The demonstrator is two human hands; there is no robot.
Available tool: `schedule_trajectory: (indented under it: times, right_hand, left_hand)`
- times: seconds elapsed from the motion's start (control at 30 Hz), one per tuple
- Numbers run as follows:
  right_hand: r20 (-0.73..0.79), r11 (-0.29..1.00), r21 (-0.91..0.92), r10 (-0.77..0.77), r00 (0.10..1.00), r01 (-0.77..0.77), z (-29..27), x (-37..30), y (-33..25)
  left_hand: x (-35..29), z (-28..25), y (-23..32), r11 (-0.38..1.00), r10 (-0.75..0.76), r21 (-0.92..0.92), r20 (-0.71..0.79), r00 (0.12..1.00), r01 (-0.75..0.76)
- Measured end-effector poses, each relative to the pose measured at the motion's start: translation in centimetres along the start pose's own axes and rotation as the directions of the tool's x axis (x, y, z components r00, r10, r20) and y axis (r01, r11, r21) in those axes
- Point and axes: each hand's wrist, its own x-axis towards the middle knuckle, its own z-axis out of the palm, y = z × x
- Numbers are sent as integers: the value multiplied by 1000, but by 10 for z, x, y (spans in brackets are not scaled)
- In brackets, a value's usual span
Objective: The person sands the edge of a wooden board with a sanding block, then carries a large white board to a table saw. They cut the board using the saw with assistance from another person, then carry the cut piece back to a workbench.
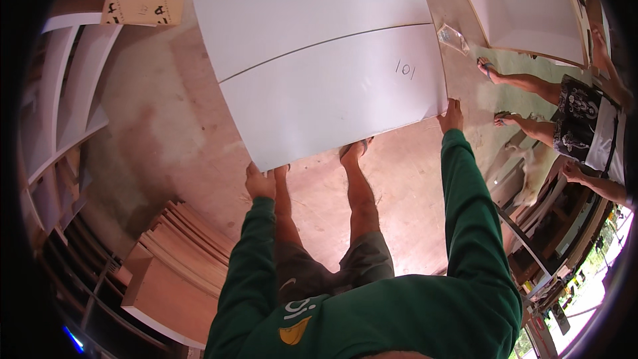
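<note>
A large white panel (332,96) with a handwritten mark in pencil or pen lies in front of me. My left hand (260,184) grips its near left corner, the fingers partly hidden at the edge. At the near right corner my right hand (452,117) is closed round the edge, thumb and fingers on the board. A thin dark seam separates this panel from another white panel (306,6) beyond it. Whether the two are joined, I cannot tell. My feet are just behind the near edge, one partly covered by it.
Brown boards (179,259) are stacked at lower left. White frames (73,86) and a cardboard piece (143,5) stand at left. Another white panel (525,3) is at far right. A person (575,119) stands at right, near a pale dog (535,173). Clear plastic (453,38) lies on the floor.
</note>
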Motion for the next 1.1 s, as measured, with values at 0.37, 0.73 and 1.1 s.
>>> schedule_trajectory:
  times: [0.37,0.73,1.1]
  right_hand:
    - [601,437,598,310,736,-672,78,-247,-182]
    - [281,410,781,443,851,-471,-126,-259,-338]
    - [181,406,849,377,908,-338,-81,-534,-317]
  left_hand:
    - [19,-62,-24,968,-187,252,654,733,22]
    - [90,-214,106,891,409,-45,512,755,-452]
    - [2,-239,-47,890,356,-66,719,597,-452]
